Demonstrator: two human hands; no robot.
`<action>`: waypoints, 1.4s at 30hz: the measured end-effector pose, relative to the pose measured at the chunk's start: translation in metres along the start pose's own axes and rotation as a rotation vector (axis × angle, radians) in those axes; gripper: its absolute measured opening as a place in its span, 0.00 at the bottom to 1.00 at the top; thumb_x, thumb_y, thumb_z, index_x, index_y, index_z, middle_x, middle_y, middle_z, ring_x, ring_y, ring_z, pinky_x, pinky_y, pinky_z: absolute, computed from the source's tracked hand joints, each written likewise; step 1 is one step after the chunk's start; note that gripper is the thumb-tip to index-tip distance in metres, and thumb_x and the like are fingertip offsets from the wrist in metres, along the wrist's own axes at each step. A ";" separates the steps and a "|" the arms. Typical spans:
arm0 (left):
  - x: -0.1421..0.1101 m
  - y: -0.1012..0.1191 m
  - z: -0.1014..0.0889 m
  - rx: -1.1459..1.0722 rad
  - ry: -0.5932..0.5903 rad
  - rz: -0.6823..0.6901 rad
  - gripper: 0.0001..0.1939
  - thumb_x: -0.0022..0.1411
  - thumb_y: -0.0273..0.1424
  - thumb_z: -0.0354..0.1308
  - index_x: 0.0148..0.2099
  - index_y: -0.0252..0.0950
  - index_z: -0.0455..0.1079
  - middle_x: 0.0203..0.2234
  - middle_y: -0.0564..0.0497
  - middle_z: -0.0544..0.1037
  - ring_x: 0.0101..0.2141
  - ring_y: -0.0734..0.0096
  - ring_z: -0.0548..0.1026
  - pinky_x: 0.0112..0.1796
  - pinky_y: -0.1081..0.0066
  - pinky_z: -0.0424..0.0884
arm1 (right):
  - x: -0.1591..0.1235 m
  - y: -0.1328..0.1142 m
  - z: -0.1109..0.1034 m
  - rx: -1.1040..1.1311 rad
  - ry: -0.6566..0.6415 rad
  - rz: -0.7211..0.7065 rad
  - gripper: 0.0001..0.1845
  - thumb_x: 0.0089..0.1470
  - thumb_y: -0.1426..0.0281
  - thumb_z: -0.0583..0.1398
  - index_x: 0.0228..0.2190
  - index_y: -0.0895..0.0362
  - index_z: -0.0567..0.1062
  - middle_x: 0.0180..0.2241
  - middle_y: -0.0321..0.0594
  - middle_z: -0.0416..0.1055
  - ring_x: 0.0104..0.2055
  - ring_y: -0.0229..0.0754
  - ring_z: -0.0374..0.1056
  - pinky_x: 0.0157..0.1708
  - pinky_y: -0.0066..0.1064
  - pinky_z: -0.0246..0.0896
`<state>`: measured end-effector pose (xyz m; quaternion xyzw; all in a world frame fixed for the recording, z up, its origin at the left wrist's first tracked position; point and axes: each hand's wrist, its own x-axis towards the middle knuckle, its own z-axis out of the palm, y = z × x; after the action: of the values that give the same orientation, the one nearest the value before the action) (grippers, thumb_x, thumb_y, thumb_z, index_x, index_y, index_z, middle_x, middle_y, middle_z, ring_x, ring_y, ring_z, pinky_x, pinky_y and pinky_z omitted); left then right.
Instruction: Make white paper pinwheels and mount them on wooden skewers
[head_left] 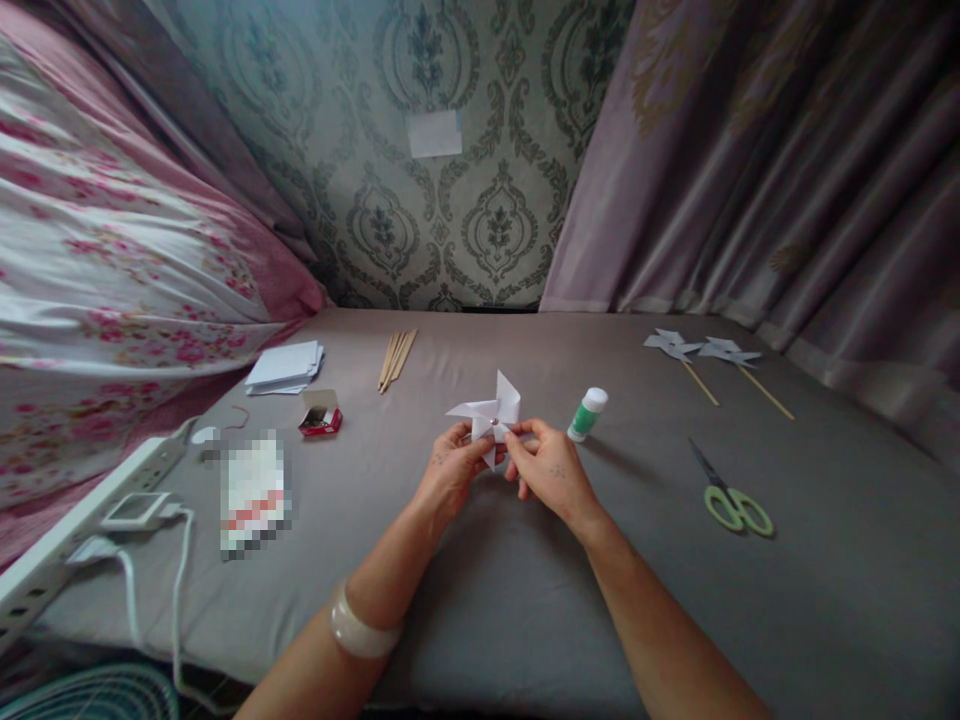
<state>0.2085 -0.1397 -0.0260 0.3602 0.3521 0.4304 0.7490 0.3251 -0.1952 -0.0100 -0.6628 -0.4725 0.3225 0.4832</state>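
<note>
The left forearm (pixel 401 560) and right forearm (pixel 651 608) are slanting forward and inward; the left hand (pixel 450 465) and right hand (pixel 553 468) are sitting close together, thumbs (pixel 524 452) pinching against curled fingers (pixel 523 490).

Place: room in a home | patterned wallpaper (pixel 499 215) | long mauve curtain (pixel 675 200) | pink floral fabric (pixel 112 240)

You have three white paper pinwheels (pixel 508 403), one green-and-white cylindrical glue stick (pixel 587 415), one pair of green-handled metal scissors (pixel 718 485) and one small red cardboard box (pixel 322 431).
</note>
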 end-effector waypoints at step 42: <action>-0.007 -0.004 0.004 0.034 -0.187 0.031 0.19 0.45 0.35 0.69 0.39 0.31 0.72 0.30 0.47 0.79 0.31 0.68 0.76 0.35 0.70 0.70 | 0.017 0.011 0.006 0.691 0.052 0.090 0.20 0.32 0.64 0.70 0.32 0.58 0.77 0.33 0.39 0.78 0.35 0.42 0.71 0.34 0.31 0.62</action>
<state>0.2108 -0.1481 -0.0265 0.4169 0.2823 0.4006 0.7655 0.3289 -0.1784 -0.0214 -0.4881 -0.2933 0.4674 0.6762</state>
